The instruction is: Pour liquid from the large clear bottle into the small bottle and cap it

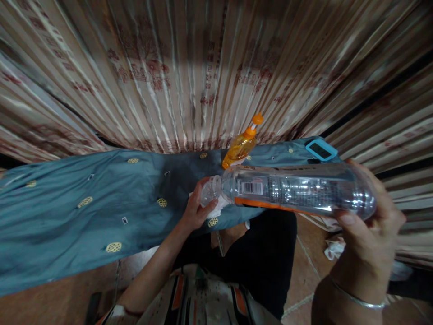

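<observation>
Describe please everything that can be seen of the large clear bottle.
The large clear bottle looks like transparent plastic. Its side shows a barcode, small print too blurred to read, and an orange strip along the lower edge. It is held sideways, partly over the blue-green cloth, the right hand gripping its rounded base, its narrower neck pointing towards a small clear container in the left hand; whether these touch is unclear. Whether it holds liquid is also unclear.

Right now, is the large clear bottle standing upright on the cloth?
No, the large clear bottle is nearly level, its base in the right hand and its neck toward the left hand.
</observation>
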A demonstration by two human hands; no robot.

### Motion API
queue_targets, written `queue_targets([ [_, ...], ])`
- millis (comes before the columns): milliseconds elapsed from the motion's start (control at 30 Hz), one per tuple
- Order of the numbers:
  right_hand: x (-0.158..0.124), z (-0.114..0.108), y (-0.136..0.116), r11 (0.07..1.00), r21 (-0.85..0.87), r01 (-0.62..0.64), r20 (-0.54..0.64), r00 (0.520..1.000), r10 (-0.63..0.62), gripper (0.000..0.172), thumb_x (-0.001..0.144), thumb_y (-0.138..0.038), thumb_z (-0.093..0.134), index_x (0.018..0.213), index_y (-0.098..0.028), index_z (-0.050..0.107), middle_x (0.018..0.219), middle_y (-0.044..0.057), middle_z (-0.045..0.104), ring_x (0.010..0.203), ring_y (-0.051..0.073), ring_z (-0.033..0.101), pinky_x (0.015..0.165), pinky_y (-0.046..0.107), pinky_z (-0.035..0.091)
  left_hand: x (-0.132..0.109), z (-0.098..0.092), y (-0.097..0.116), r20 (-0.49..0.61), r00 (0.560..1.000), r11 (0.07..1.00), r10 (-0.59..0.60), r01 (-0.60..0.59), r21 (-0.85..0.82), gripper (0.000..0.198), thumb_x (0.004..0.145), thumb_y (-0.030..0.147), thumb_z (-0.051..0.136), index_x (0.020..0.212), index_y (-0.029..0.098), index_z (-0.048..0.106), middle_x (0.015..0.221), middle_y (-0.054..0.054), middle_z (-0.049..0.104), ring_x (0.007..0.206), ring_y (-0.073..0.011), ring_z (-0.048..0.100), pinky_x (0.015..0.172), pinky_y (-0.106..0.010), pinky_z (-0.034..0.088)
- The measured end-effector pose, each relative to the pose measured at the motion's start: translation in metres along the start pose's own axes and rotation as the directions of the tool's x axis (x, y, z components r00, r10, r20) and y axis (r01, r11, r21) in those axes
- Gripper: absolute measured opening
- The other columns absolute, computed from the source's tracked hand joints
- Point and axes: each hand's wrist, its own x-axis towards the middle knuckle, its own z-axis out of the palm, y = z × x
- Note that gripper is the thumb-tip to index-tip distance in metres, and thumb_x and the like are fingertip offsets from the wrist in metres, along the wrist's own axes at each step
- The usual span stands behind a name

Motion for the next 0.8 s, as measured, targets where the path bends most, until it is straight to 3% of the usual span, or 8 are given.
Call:
queue_targets([
  [167,-0.0002,0.0010,-0.0011,1.000,-0.008,-0.003,-0.009,1.000,0.003,0.065,0.071,-0.057,0.073,0.132,-0.038,0.062,0.128,0.000,0.066,0.114,0.038,0.061,0.104,0.061,0.044,-0.0003,-0.0002,-0.0019,0.000,1.000,1.000,-0.003,0.003,0.014,0.058,0.085,0.040,0.064,0.135,0.019,0.045,0.127,-0.010,0.063,0.114,-0.0268,0.061,0.099,-0.040,0.049],
  [433,-0.0009,-0.0008,0.0024,1.000,-0.001,0.008,0.008,1.000,-0.008,0.065,0.072,-0.056,0.072,0.134,-0.038,0.060,0.132,0.001,0.063,0.122,0.039,0.058,0.107,0.064,0.041,-0.0004,0.0004,-0.0012,-0.008,1.000,1.000,-0.012,0.012,0.005,0.058,0.084,0.039,0.065,0.135,0.019,0.045,0.129,-0.011,0.062,0.116,-0.0282,0.060,0.103,-0.043,0.047],
  [567,-0.0010,-0.0020,0.0008,1.000,-0.005,-0.007,0.027,1.000,0.007,0.063,0.075,-0.055,0.072,0.134,-0.041,0.059,0.134,-0.001,0.063,0.125,0.037,0.057,0.111,0.059,0.041,-0.0004,0.0005,-0.0009,-0.005,1.000,1.000,-0.009,0.009,-0.010,0.058,0.084,0.039,0.065,0.135,0.019,0.045,0.127,-0.010,0.063,0.115,-0.0277,0.061,0.102,-0.041,0.048],
  [800,0.0008,-0.0011,0.0030,0.999,0.017,0.030,0.018,0.999,-0.030,0.066,0.072,-0.053,0.074,0.134,-0.032,0.061,0.130,0.002,0.065,0.119,0.034,0.060,0.109,0.054,0.042,-0.0008,0.0002,-0.0021,0.012,1.000,1.000,-0.003,0.003,0.023,0.057,0.086,0.038,0.063,0.135,0.018,0.043,0.128,-0.010,0.062,0.113,-0.0267,0.062,0.100,-0.041,0.049],
])
